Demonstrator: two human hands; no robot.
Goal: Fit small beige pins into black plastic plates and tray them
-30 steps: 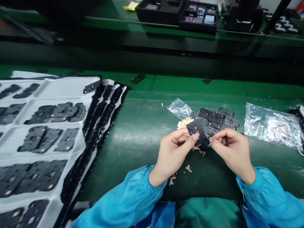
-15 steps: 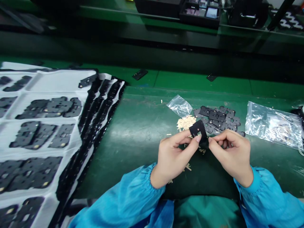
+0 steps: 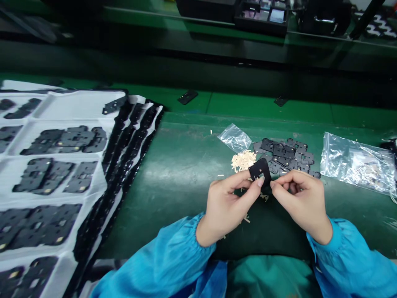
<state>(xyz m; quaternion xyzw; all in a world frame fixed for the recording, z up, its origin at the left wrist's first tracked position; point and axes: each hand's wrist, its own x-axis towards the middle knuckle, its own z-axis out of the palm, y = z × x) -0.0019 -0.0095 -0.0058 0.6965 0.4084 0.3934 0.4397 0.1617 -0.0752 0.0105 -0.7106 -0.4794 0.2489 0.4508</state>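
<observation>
A thin black plate with small cut-outs [image 3: 259,169] is pinched between the thumb and forefinger of my left hand [image 3: 228,203]. My right hand [image 3: 300,198] is closed, its thumb and forefinger pressed together at the plate's right edge. Whether a small piece is between those right fingertips I cannot make out. Just behind the hands lie a heap of small cream-coloured strips [image 3: 243,160] and a pile of similar black plates [image 3: 287,154]. A few loose strips [image 3: 246,218] are scattered on the table below the plate.
White compartment trays [image 3: 68,109] holding black plates are stacked at the left. A small clear bag [image 3: 235,138] lies behind the strips, and a larger clear bag with small parts [image 3: 358,163] lies to the right. Two single plates [image 3: 187,97] rest near the back ledge of the green table [image 3: 173,165].
My right hand has moved slightly left, bringing its fingertips up to the plate's edge. The plate in my left hand has shifted a little to the right.
</observation>
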